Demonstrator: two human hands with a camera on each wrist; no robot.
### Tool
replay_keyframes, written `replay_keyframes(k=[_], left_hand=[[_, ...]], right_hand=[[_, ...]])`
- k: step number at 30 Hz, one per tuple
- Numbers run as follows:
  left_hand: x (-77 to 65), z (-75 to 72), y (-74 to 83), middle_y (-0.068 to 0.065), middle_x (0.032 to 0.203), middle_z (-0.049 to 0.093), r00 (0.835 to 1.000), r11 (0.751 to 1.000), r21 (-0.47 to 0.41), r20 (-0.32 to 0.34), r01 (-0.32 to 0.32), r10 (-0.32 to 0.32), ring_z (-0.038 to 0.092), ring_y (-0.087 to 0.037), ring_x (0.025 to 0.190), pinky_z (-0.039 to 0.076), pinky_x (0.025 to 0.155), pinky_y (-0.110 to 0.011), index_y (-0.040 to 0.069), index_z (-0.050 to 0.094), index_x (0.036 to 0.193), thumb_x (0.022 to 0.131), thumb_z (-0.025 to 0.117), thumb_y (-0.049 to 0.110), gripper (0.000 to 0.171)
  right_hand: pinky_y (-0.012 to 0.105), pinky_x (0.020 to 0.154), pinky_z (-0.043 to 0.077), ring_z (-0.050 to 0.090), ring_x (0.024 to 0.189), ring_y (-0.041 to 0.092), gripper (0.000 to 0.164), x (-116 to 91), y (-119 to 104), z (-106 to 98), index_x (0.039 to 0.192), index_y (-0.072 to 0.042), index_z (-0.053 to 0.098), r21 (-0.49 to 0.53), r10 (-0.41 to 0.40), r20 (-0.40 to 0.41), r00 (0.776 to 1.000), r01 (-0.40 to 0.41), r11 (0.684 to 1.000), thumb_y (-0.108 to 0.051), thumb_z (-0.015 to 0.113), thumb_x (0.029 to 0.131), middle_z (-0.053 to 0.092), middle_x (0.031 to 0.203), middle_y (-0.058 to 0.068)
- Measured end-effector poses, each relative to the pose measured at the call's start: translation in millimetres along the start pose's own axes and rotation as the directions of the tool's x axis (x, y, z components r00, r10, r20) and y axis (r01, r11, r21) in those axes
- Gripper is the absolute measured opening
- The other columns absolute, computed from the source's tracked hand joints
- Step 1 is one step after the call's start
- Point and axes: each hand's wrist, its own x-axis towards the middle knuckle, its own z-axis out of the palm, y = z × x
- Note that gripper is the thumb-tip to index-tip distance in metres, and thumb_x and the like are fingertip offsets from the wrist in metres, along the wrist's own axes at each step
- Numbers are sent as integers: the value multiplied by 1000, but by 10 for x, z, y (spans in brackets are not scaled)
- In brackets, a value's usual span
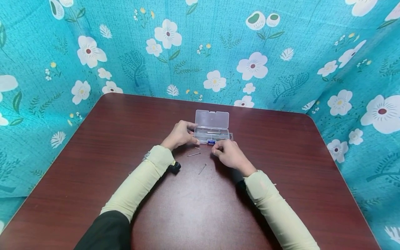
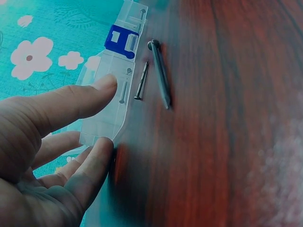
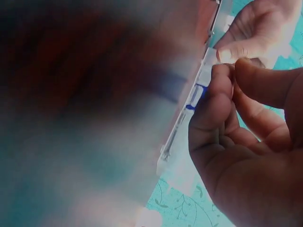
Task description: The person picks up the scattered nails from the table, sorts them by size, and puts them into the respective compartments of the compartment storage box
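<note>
A clear plastic compartment box (image 1: 204, 133) lies on the table, its lid (image 1: 212, 119) raised at the back. A blue latch (image 2: 121, 41) sits on its front edge. Several nails (image 1: 214, 132) lie inside. My left hand (image 1: 180, 134) holds the box's left end between thumb and fingers. At the front right of the box is my right hand (image 1: 230, 152), fingers curled, thumb (image 3: 260, 85) and index tips together; no object shows between them. On the table before the box lie a large nail (image 2: 161, 75), a smaller nail (image 2: 141, 81) and another nail (image 1: 202, 169).
The dark reddish wooden table (image 1: 193, 208) spreads around the box. A blue flowered curtain (image 1: 193, 52) hangs behind it and at both sides. A black device (image 1: 175, 168) is strapped at the left wrist.
</note>
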Motion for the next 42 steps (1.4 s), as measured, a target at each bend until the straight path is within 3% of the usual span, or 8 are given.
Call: replay_keyframes(k=[9,13,22,31,34,39,42], left_hand=[[-3,-2,-5,-10,118,68,1000,1000,7,-2,-14,14,63,-21,97,54,71,-29,7,65,135,61,96,3,80],[-9,0,-4,-10,117,68,1000,1000,4,-2,-17,17,63,-21,97,54,69,-29,6,65,134,61,96,2,79],[-9,-1,-10,-11,116,68,1000,1000,5,3,-18,18,63,-21,96,53,68,-29,6,65,135,62,95,2,78],[-8,-2,-11,-12,119,68,1000,1000,3,9,-27,27,64,-21,96,54,69,-30,6,65,134,63,95,2,78],[-5,-3,-18,-12,119,68,999,999,11,2,-36,36,64,-21,95,54,68,-29,5,66,133,62,95,2,77],[-2,-1,-23,-12,118,68,999,999,10,-3,-39,39,64,-21,94,53,66,-28,5,67,132,62,95,1,76],[-4,1,-22,-13,117,68,999,999,3,1,-32,32,63,-22,94,53,64,-29,4,66,133,62,95,1,76]], right_hand=[[33,76,53,64,80,7,3,-53,-78,111,91,-12,78,-6,-74,131,989,75,997,-11,76,91,71,82,-10],[31,75,54,66,79,6,7,-72,-128,151,94,-10,78,-21,-111,186,976,117,993,-10,79,87,72,83,-7],[26,66,50,61,67,2,13,-84,-209,210,88,-12,75,-36,-229,215,949,242,970,-8,85,80,70,74,-9],[29,68,50,57,70,6,17,-80,-232,228,76,-15,69,-146,-234,244,941,275,950,-5,80,83,63,70,-10],[31,70,50,57,73,11,19,-86,-238,244,76,-13,66,-203,-259,272,927,318,926,1,74,85,60,73,-7],[36,70,49,54,73,19,22,-113,-279,250,71,-10,59,-291,-348,314,884,438,851,7,66,84,51,73,-2],[35,69,48,53,72,19,21,-124,-297,239,74,-8,58,-280,-341,311,887,429,859,7,64,87,50,73,-2]])
